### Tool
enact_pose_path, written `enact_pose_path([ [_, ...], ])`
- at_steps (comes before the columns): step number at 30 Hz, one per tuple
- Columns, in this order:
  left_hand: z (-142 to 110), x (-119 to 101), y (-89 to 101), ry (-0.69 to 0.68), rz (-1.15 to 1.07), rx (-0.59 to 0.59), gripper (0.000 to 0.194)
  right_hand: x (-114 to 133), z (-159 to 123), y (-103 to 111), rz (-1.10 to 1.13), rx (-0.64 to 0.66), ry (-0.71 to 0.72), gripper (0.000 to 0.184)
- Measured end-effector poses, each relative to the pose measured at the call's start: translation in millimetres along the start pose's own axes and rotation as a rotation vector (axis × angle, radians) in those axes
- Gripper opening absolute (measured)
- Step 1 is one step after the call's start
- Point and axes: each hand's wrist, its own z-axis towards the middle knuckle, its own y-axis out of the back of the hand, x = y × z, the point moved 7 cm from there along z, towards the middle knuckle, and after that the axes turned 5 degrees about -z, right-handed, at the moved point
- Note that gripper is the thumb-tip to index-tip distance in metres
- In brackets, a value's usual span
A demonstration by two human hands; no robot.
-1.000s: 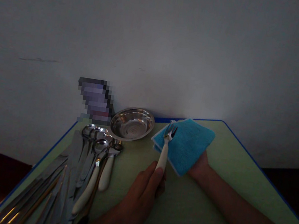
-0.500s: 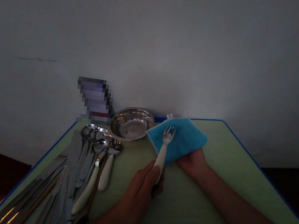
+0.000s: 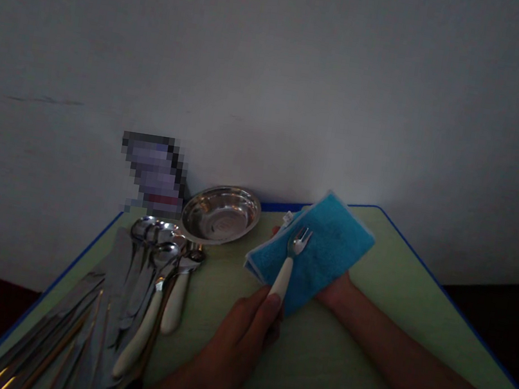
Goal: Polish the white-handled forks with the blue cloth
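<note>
My left hand is closed round the white handle of a fork. The fork's metal tines point up and away, lying against the face of a folded blue cloth. My right hand holds that cloth from underneath. Most of its fingers are hidden behind the fabric, with a bit of a fingertip showing at the cloth's left edge by a small white tag.
Left on the pale green table lie several spoons and several knives. Behind them stands a shallow metal bowl. A blurred-out, screen-like device leans on the wall.
The cloth has turned and spread wider, its top corner now higher and its right corner farther right. The fork has shifted slightly down and right against it. The view has swung slightly right.
</note>
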Motion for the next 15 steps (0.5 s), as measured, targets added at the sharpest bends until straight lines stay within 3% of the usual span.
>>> enact_pose_path([
  [8, -3, -4, -1.0, -0.036, 0.024, 0.021, 0.033, 10, 1, 5, -0.023, -0.026, 0.114, 0.037],
  [15, -2, -1, 0.3, -0.02, -0.016, -0.004, 0.034, 10, 3, 2, -0.079, 0.033, 0.149, 0.03],
])
